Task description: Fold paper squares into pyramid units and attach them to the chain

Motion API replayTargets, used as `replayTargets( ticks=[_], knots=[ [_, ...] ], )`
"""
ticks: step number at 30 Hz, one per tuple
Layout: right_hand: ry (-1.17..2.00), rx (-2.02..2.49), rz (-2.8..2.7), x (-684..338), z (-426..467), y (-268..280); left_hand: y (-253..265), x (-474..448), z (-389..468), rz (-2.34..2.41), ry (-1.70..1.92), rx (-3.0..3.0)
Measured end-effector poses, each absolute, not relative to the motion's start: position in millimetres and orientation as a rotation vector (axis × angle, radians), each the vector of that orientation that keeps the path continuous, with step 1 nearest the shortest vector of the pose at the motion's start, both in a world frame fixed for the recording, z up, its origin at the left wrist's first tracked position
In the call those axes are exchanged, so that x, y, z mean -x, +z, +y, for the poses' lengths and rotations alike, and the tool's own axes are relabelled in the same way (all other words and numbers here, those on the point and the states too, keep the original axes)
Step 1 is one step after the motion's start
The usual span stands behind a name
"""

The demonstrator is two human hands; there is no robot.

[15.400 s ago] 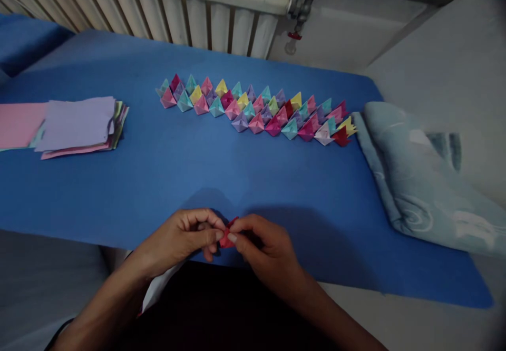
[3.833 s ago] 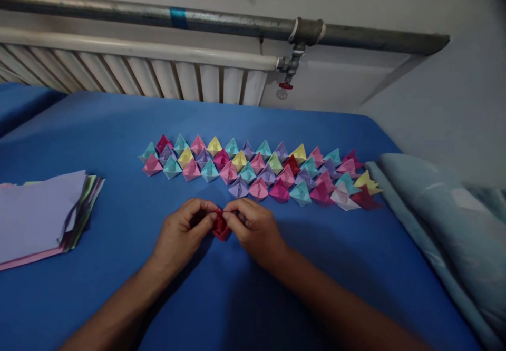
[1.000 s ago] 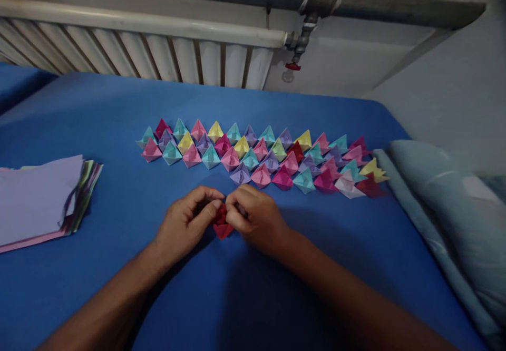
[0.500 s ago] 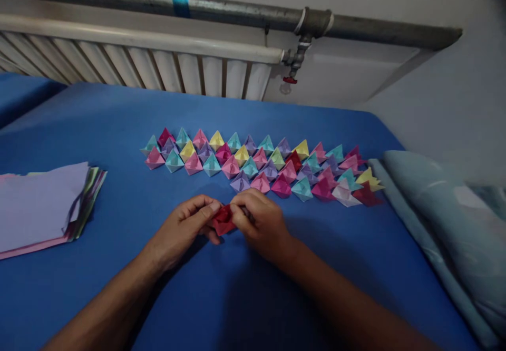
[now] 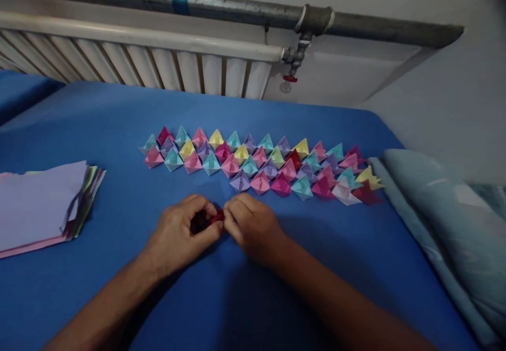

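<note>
A small red folded paper boat [image 5: 217,217] is pinched between my two hands, mostly hidden by the fingers. My left hand [image 5: 184,230] curls round its left side, thumb and fingertips on the paper. Closed on its right side is my right hand [image 5: 251,227], knuckles up. Just beyond them, several rows of folded paper boats [image 5: 260,182] in pink, turquoise, purple, yellow and red stand close together on the blue surface [image 5: 190,309].
To the left lies a stack of coloured paper sheets [image 5: 37,203], a purple one on top. Folded light-blue cloth [image 5: 438,214] lies along the right edge. A white radiator [image 5: 190,71] and a metal pipe [image 5: 237,11] run along the wall behind.
The red paper boat has turned and is now more covered by the fingers. My left hand has curled round it with its thumb lower, and my right hand has shifted slightly left.
</note>
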State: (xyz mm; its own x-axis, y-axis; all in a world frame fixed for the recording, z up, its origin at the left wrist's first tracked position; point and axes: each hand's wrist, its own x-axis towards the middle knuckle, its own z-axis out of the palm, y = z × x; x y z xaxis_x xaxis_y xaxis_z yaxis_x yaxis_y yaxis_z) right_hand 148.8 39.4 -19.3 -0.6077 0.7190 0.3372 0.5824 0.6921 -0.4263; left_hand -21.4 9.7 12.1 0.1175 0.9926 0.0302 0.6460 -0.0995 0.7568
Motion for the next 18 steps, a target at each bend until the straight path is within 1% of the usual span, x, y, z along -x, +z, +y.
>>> replayTargets(
  ticks=[6, 18],
  knots=[
    [0.391, 1.013, -2.466, -146.1, 37.0, -21.9, 8.1, 16.3, 6.3, 1.663, 0.675, -1.864],
    [0.444, 1.044, -2.457, -144.6, 36.9, -21.9, 1.9, 15.2, -2.1, 1.712, 0.516, -2.239]
  ],
)
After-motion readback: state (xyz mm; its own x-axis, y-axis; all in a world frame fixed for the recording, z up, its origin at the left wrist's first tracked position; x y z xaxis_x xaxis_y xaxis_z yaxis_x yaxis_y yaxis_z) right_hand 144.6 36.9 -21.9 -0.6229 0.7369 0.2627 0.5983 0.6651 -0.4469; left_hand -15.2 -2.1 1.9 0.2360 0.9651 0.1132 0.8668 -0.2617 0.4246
